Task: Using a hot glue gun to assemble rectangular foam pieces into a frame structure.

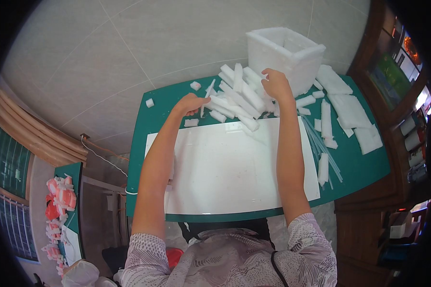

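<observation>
My left hand is closed, its fingertips pinching a thin white stick that stands at a slant. Beside it, at the back middle of the table, lies a heap of white foam strips, piled crosswise. My right hand hovers over the right end of this heap, in front of a white open-topped foam box. Its fingers are bent and apart, with nothing seen between them. A white board lies flat below both forearms.
The green table stands against a grey tiled wall. Flat foam slabs lie at the right, near thin translucent sticks and loose foam pieces. Small foam blocks sit at the left. Pink and white items rest on another table.
</observation>
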{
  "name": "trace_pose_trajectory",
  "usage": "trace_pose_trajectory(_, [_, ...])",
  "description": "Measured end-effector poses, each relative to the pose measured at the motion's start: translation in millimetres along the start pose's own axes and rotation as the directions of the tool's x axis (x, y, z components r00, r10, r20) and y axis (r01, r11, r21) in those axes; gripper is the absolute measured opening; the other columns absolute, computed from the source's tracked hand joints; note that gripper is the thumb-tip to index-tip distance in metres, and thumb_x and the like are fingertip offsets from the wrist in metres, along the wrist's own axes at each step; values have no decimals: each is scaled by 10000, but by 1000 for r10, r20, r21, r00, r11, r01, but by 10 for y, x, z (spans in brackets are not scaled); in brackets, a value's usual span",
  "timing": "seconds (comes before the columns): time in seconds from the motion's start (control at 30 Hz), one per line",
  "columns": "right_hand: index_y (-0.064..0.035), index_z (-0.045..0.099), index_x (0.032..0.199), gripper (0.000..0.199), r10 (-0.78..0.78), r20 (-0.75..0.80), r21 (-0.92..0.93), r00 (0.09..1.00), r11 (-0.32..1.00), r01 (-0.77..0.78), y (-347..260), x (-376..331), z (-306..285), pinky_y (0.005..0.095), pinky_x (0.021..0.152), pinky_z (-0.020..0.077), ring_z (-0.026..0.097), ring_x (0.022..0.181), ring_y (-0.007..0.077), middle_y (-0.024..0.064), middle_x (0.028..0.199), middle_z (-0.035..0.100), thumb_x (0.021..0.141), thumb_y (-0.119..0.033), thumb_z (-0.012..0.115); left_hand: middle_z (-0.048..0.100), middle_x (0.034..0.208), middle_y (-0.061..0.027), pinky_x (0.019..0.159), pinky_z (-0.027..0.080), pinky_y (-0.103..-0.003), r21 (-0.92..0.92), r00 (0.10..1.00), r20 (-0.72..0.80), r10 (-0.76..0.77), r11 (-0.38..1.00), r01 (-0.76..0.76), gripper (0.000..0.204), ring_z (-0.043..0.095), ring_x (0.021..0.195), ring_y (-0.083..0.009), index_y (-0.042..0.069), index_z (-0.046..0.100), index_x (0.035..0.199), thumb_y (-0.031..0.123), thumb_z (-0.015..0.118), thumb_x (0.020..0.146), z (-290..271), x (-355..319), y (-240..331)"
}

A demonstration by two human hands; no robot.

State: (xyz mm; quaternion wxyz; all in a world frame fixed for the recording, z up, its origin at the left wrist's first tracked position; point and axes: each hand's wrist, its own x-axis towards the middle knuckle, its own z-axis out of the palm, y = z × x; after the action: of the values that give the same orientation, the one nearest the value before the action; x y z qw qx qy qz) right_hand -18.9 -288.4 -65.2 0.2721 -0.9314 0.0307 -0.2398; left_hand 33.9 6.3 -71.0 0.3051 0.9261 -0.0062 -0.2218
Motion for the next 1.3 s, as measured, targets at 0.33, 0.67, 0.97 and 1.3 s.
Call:
trace_pose_trajectory(0.33, [-64,672,1112,288,-55,-126,212,990,974,81,-162,-229,-825,366,832,519,685,931,333,184,977,709,862,-202,629,635,697,-69,500,455,-284,49,954,-199,222,975,-217,448,613,568,-160,5,665,1011,425,661,853,-211,-606,-262])
trace_pose_trajectory(0.67, [-77,549,1305,556,-415,84,-21,906,908,418,57,-236,-19,390,896,498,637,1024,339,197,1116,655,806,-251,724,585,706,-13,584,438,-238,-144,748,-449,489,786,-601,185,538,627,-74,21,659,1038,150,616,914,-305,-1751,-1243])
trace_pose_trajectory(0.97, [-54,633,1192,469,-57,133,-14,989,998,60,15,-281,-133,377,808,510,658,883,335,159,938,691,780,-253,736,608,772,-27,630,455,-225,-351,766,-530,362,729,-588,156,553,685,-73,-12,649,1038,87,574,943,-113,-2149,-1964])
trace_pose_trajectory(1.3, [-72,634,1212,456,47,176,157,983,985,-75,-227,-537,-851,320,795,501,630,843,218,88,988,667,809,-280,687,612,782,-29,645,459,-225,-415,734,-592,333,655,-632,144,558,695,-77,-23,642,1036,68,567,953,85,-2152,-2132])
